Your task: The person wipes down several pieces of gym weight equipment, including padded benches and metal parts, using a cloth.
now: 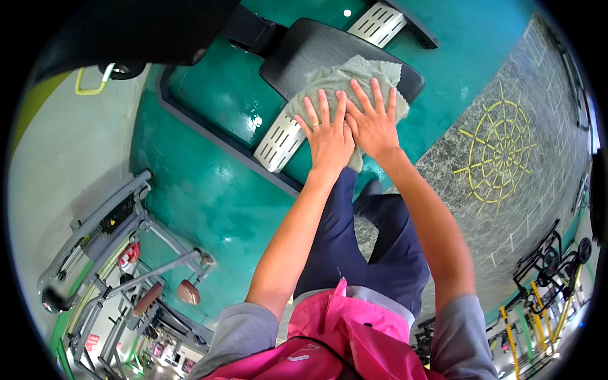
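A grey-green cleaning cloth (364, 71) lies spread over the near end of a black padded seat (304, 54) on a gym machine. Both of my hands press down flat on it, side by side, with thumbs meeting. My left hand (330, 139) has its fingers spread and wears a ring. Beside it, my right hand (377, 126) also has its fingers stretched out across the fabric. Part of the cloth hangs off the seat's front edge below my palms. Neither hand grips the cloth.
Perforated metal footplates (280, 140) (378, 24) flank the seat, joined to a dark frame bar (221, 142). Green flooring (190, 209) meets grey patterned floor with a yellow web design (503, 150) at right. Other gym machines (126, 253) stand lower left and lower right.
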Demonstrator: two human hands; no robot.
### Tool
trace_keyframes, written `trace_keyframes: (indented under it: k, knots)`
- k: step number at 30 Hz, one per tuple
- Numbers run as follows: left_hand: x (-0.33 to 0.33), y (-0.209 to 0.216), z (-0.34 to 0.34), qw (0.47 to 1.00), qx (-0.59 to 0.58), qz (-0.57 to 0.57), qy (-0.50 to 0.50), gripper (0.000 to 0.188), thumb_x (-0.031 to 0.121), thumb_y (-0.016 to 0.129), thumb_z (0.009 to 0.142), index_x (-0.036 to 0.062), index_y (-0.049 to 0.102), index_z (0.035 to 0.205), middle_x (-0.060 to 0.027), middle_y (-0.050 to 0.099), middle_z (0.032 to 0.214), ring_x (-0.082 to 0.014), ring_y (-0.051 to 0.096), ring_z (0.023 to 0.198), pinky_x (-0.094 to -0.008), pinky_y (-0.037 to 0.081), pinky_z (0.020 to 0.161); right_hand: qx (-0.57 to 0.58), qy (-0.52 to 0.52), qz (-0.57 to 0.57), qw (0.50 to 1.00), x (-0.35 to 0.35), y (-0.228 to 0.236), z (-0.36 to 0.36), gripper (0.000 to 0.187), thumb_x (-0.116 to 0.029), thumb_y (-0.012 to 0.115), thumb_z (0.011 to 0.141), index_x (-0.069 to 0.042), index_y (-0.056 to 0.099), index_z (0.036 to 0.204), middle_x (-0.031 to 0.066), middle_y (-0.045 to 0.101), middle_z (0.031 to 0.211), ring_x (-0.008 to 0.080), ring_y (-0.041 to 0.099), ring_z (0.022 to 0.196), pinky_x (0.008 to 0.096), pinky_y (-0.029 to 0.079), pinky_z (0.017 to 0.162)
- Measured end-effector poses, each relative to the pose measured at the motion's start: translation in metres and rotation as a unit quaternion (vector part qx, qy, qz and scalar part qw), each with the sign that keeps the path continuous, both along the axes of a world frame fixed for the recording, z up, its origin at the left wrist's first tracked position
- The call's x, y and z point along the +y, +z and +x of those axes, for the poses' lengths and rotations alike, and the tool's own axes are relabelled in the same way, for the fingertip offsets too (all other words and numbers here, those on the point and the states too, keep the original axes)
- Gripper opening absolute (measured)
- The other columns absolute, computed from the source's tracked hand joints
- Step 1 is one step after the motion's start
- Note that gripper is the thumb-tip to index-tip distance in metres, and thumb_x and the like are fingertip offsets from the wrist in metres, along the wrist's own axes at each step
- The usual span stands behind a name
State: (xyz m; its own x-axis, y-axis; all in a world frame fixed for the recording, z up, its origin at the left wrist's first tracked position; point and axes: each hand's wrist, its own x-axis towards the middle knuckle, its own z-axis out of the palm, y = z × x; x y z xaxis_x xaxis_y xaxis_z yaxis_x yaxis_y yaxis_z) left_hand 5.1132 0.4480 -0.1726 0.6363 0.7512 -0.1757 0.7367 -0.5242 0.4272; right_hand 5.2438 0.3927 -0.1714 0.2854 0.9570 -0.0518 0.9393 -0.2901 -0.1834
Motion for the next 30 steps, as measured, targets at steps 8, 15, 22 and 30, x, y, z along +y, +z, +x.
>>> trace_keyframes:
  k: [8,15,22,30]
  knots:
    - [0.113,-0.052,0.029,0.984,0.02,0.123,0.13,0.067,0.036,0.039,0.107,0.0106,0.036,0.17,-0.0351,0.014,0.175,-0.0566,0.01,0.162,-0.0734,0.009,0.127,0.029,0.077,0.079,0.994,0.145,-0.04,0.046,0.051,-0.05,0.058,0.103,-0.047,0.057,0.153,0.0099,0.035,0.174,0.0443,0.026,0.16,0.0776,0.012,0.125]
    - [0.139,-0.057,0.039,0.965,0.015,0.085,0.249,0.066,0.034,0.039,0.108,0.0075,0.036,0.168,-0.0403,0.014,0.172,-0.0614,0.012,0.159,-0.0745,0.013,0.126,0.036,0.139,0.075,0.987,0.186,-0.053,0.051,0.053,-0.05,0.057,0.103,-0.046,0.055,0.156,0.0142,0.039,0.171,0.0454,0.03,0.158,0.0794,0.012,0.123]
    - [0.018,-0.025,0.048,0.96,0.033,0.004,0.279,0.06,0.05,0.041,0.112,0.0242,0.045,0.166,-0.0391,0.003,0.175,-0.0642,0.0,0.159,-0.0797,0.009,0.122,0.091,0.22,-0.047,0.97,0.095,-0.015,0.075,0.061,-0.051,0.06,0.101,-0.045,0.049,0.161,0.0172,0.035,0.173,0.0468,0.028,0.16,0.0768,0.013,0.125]
    - [0.091,-0.049,0.052,0.932,-0.009,0.086,0.351,0.062,0.056,0.051,0.107,0.0329,0.047,0.165,-0.0409,0.014,0.172,-0.0648,0.017,0.156,-0.0809,0.02,0.12,0.051,0.254,0.051,0.965,0.157,-0.041,0.069,0.056,-0.05,0.058,0.103,-0.045,0.052,0.158,0.0163,0.039,0.172,0.0466,0.032,0.158,0.0769,0.015,0.123]
